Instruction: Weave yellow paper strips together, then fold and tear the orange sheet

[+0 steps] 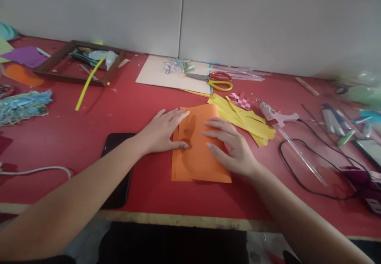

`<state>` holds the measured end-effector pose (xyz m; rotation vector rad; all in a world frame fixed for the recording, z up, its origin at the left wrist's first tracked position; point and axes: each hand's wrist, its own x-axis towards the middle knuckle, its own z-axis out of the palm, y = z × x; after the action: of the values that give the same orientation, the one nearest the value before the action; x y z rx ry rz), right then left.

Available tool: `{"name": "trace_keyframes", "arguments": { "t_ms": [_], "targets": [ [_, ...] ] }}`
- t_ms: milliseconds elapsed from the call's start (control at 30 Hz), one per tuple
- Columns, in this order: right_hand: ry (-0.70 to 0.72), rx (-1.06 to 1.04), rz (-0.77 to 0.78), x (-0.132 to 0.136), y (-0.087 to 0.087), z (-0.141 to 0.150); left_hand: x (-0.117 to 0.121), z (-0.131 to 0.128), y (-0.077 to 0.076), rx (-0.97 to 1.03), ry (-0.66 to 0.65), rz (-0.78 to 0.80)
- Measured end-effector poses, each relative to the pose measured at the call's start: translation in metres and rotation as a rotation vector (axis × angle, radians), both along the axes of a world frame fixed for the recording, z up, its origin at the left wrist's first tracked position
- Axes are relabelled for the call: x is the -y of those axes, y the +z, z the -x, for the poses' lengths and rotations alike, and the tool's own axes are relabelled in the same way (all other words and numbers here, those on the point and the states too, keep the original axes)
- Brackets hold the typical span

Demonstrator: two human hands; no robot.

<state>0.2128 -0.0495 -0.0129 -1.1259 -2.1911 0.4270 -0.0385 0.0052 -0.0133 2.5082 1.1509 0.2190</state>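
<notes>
A folded sheet of orange paper (196, 157) lies on the red tabletop in front of me, its fold on the right side and its loose edges on the left. My left hand (165, 131) rests on the left edge of the paper, thumb and fingers stretched out. My right hand (230, 145) lies over the right side, fingers spread on the paper near the fold. Neither hand grips anything. Yellow paper strips (244, 117) lie just beyond my right hand. A black phone (119, 176) sits under my left forearm, partly hidden by it.
Behind the paper, scissors (210, 78) with red and yellow handles lie on a cream board (151, 71). A pink glue gun (275, 115) with a looping black cord is on the right. A brown frame (65, 77) holding small items stands back left. The table's front edge (178, 219) is near me.
</notes>
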Motion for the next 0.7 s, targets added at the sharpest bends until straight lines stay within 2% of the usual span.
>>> {"name": "trace_keyframes", "arguments": {
  "t_ms": [133,233,333,433,533,700],
  "targets": [
    [0.048,0.162,0.115,0.001,-0.001,-0.013,0.008,0.002,-0.002,0.029,-0.02,-0.043],
    [0.097,0.221,0.158,0.001,-0.003,-0.016,0.008,0.004,-0.003,0.139,-0.013,-0.085],
    [0.139,0.252,0.18,0.001,-0.003,-0.014,0.0,0.006,-0.003,0.354,0.114,-0.15],
    [0.146,0.26,0.184,0.0,-0.004,-0.013,-0.008,0.009,-0.003,0.511,0.273,-0.091],
    [0.13,0.273,0.189,-0.002,-0.005,-0.014,-0.012,0.011,-0.003,0.508,0.324,-0.014],
    [0.118,0.286,0.19,-0.002,-0.004,-0.014,-0.011,0.013,-0.002,0.469,0.289,0.025]
  ]
}}
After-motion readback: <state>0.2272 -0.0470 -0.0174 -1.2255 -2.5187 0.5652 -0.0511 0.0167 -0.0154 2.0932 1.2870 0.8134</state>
